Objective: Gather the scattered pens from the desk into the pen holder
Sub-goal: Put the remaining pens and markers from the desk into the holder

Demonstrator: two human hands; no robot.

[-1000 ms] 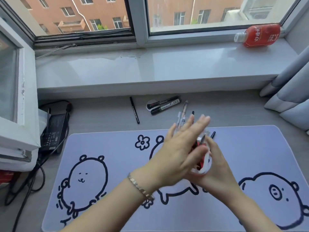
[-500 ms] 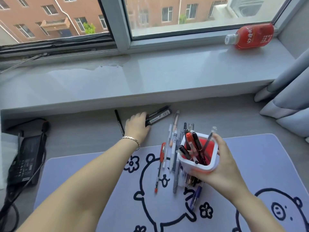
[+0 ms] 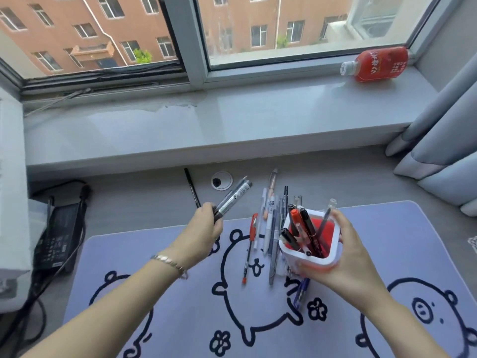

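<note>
My right hand [image 3: 346, 262] grips a white pen holder [image 3: 313, 258] with a red inside, tilted above the desk mat; several pens stand in it. My left hand [image 3: 204, 226] is closed around two dark markers [image 3: 233, 198], lifted off the desk and pointing up and right. Left of the holder, a red pen [image 3: 249, 248] and several white and grey pens [image 3: 269, 223] lie on the mat. One thin black pen [image 3: 192, 187] lies on the bare desk near the sill. A blue pen [image 3: 302, 293] pokes out from under the holder.
A lilac desk mat [image 3: 387, 241] with cartoon drawings covers the desk. A round cable grommet [image 3: 221, 180] sits behind the markers. A black power adapter [image 3: 60, 233] with cables lies left. A red bottle [image 3: 376, 63] lies on the windowsill; curtains [image 3: 444, 140] hang right.
My left hand reached from the holder to the back of the desk, closed on the two markers and lifted them. The holder stays in my right hand.
</note>
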